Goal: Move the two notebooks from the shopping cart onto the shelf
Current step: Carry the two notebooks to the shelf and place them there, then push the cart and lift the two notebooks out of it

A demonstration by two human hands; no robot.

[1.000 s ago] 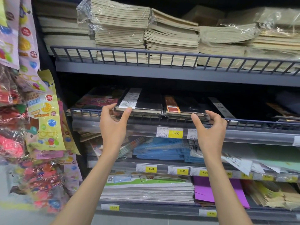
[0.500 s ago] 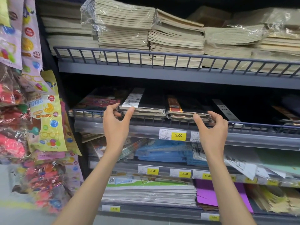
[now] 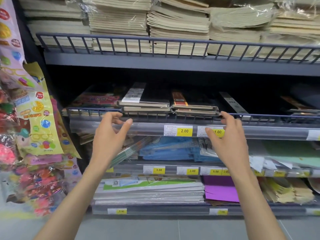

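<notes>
Shelf (image 3: 147,129) apparently holds both notebooks (image 3: 155,97); left hand (image 3: 110,137) and right hand (image 3: 226,142) hover empty, fingers loosely spread, so only withdrawal seems left.

White-labelled black notebook (image 3: 154,94), orange-banded black notebook (image 3: 195,99), yellow price tag (image 3: 184,131), purple paper (image 3: 220,189), cream stacks (image 3: 178,23)

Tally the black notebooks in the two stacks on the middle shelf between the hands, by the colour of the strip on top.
White-label notebooks: 2
Orange-band notebooks: 2
Total: 4
</notes>
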